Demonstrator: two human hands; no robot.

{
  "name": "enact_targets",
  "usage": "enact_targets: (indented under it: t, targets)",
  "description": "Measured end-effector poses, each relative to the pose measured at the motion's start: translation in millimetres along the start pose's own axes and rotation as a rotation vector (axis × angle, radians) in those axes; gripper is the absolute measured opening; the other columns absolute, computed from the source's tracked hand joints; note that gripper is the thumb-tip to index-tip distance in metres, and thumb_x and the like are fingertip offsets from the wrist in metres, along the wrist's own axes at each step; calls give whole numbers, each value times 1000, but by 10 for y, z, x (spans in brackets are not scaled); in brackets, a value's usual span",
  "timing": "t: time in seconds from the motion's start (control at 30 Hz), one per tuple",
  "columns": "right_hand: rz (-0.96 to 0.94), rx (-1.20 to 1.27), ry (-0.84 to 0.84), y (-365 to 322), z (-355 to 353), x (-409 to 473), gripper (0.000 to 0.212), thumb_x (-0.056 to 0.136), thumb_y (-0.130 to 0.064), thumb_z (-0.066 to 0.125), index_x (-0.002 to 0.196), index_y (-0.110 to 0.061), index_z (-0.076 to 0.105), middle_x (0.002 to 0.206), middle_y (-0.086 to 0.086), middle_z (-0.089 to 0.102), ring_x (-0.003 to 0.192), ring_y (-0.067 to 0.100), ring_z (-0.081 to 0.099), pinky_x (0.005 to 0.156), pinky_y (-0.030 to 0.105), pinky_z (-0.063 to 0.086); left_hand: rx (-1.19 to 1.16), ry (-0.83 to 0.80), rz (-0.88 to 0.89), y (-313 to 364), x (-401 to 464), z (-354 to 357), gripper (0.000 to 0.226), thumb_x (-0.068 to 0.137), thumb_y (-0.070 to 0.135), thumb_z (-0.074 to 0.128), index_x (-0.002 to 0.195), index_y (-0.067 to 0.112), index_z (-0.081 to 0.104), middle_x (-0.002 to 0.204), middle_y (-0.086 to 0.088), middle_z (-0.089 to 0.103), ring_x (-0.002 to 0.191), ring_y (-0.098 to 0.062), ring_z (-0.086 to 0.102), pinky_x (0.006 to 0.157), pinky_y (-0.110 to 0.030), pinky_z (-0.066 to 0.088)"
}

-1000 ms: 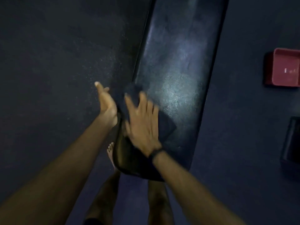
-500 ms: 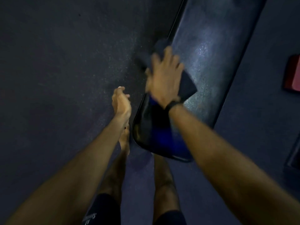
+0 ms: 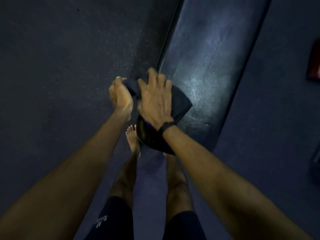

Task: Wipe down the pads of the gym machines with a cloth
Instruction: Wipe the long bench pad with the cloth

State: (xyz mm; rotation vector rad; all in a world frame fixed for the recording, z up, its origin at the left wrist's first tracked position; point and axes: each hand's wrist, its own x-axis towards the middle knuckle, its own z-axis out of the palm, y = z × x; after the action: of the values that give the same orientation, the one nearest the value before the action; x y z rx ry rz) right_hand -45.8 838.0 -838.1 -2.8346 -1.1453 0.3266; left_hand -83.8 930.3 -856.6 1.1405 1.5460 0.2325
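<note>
My dark shorts and bare legs fill the bottom of the view, and my left foot stands on the dark floor just beside the near end of the bench pad. My right hand, with a black wristband at the wrist, lies flat with its fingers spread and straight, pressing the dark cloth onto the near left corner of the pad. The cloth sticks out from under my palm to the right as a folded point, and a bit of it runs off the pad's left edge. There my left hand, just beside the right one, has its fingers curled and seems to pinch that loose end of the cloth, though blur and dim light make the grip hard to read. Beyond my hands the long black vinyl pad stretches away up and to the right, with a pale sheen on its surface. At the far right edge a red object sits on the floor, well apart from the pad.
</note>
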Motion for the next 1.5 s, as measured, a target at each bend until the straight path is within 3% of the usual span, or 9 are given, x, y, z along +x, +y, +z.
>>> enact_targets:
  t: [0.23,0.4,0.53,0.67,0.83,1.13,1.3,1.37,1.5]
  targets:
    - [-701,-114,-148,449,340,-1715,45,88,-26,54,133,-29,61,149,2,49,118,27,38,96,41,30,135,1,35,-17,-298,35,41,106,41,38,78,23,62,77,-1,66,86,-27,67,89,-50,54]
    - [-786,-154,-48,1325,301,-2003,38,91,-24,56,128,-32,66,143,5,41,110,25,45,88,41,34,210,-193,-8,-76,-435,190,54,106,50,30,107,11,67,105,-12,69,101,-25,65,100,-50,49]
    - [-691,-123,81,654,423,-1796,27,96,-23,56,118,-32,68,140,5,47,110,25,45,87,42,35,221,-207,-20,-113,-426,163,59,101,57,30,105,10,67,111,-14,69,105,-28,65,101,-53,49]
    - [-586,-92,-31,139,455,-1537,53,93,-13,30,127,-31,66,144,8,50,115,27,41,91,44,34,282,-173,19,-189,-275,119,62,89,67,30,86,17,68,102,-15,72,98,-33,68,95,-56,52]
    - [-467,59,-30,887,269,-1920,73,76,-28,67,146,-32,46,144,12,42,109,29,47,88,42,31,296,-195,18,-122,-291,147,59,95,63,30,83,18,66,102,-19,72,100,-37,68,95,-58,53]
    - [407,213,273,1626,-208,32,50,90,-55,58,133,-30,62,135,16,52,114,31,50,89,39,36,335,-200,97,-115,-449,304,85,94,68,26,129,-1,62,131,-16,64,121,-30,60,109,-50,44]
    - [-48,238,27,814,-59,-979,65,81,-39,65,143,-27,52,142,19,42,107,33,46,89,43,34,322,-149,87,-32,-608,351,66,106,55,23,81,14,68,89,-2,69,87,-17,64,89,-35,52]
    - [-193,255,-100,856,13,-1665,71,78,-45,71,145,-29,52,140,14,40,103,30,47,84,41,32,322,-152,79,-30,-595,361,68,106,55,22,94,8,70,99,-7,70,95,-22,65,95,-40,51]
    - [175,386,29,1593,100,-1944,68,78,-35,73,143,-32,51,136,17,43,113,34,48,91,44,36,512,-124,132,-115,-593,436,65,107,52,21,112,6,67,115,-13,66,116,-31,56,104,-39,39]
